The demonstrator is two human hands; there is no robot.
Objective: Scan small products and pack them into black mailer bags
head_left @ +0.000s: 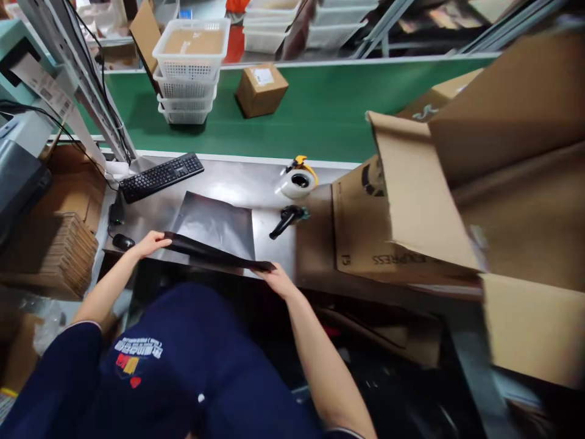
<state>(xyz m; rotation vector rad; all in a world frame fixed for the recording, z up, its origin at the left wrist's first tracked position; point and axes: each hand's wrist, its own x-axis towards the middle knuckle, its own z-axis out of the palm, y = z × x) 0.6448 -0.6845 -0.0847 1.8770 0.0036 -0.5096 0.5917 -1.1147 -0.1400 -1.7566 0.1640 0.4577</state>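
Note:
A black plastic mailing bag (214, 222) lies flat on the metal table near its front edge. Along its near side runs a darker folded black plastic strip (212, 251), stretched between both hands; whether it belongs to the same bag I cannot tell. My left hand (153, 242) pinches the strip's left end, close to a black mouse (123, 242). At the right end, my right hand (275, 279) is closed on the plastic, its fingertips partly hidden. Beyond that hand lie a black-handled tool (287, 219) and a tape dispenser (298, 182) with clear tape.
A keyboard (161, 177) sits at the table's back left. Large open cartons (365, 225) crowd the right side. Behind the table, a green conveyor belt (320, 116) carries stacked white baskets (189, 73) and a small brown box (261, 90). Flattened cardboard (73, 250) is stacked at left.

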